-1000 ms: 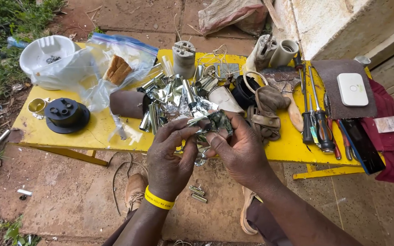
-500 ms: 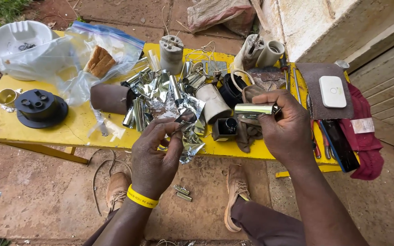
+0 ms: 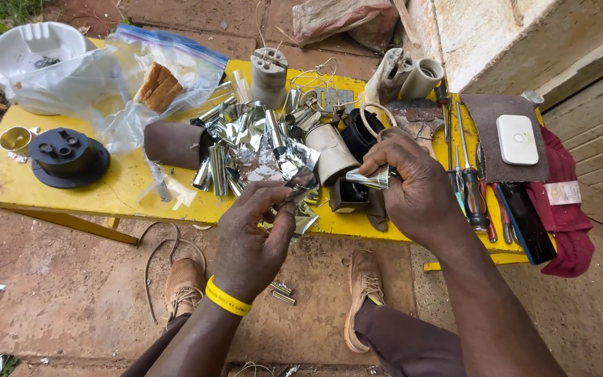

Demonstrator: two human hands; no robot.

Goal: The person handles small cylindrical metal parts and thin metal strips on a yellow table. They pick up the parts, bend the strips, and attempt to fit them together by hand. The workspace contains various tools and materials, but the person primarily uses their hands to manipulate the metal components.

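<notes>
My left hand (image 3: 252,234), with a yellow wristband, pinches a crumpled piece of silver foil (image 3: 294,183) at the front edge of the yellow table (image 3: 57,199). My right hand (image 3: 413,185) grips a small shiny metal tube (image 3: 370,179) just above a small black square holder (image 3: 347,195). A heap of foil scraps and metal tubes (image 3: 246,143) lies on the table behind my left hand, next to a white cylinder (image 3: 333,152).
A black round socket (image 3: 68,155), a white bowl (image 3: 33,52) and a clear plastic bag (image 3: 134,84) sit at the left. Screwdrivers (image 3: 465,178), a white box (image 3: 516,139) on brown cloth and a red rag (image 3: 560,202) lie at right. My shoes (image 3: 183,283) rest below.
My right hand took a metal tube out of the heap, carried it right, then brought it down toward the black holder. My left hand stayed at the foil.
</notes>
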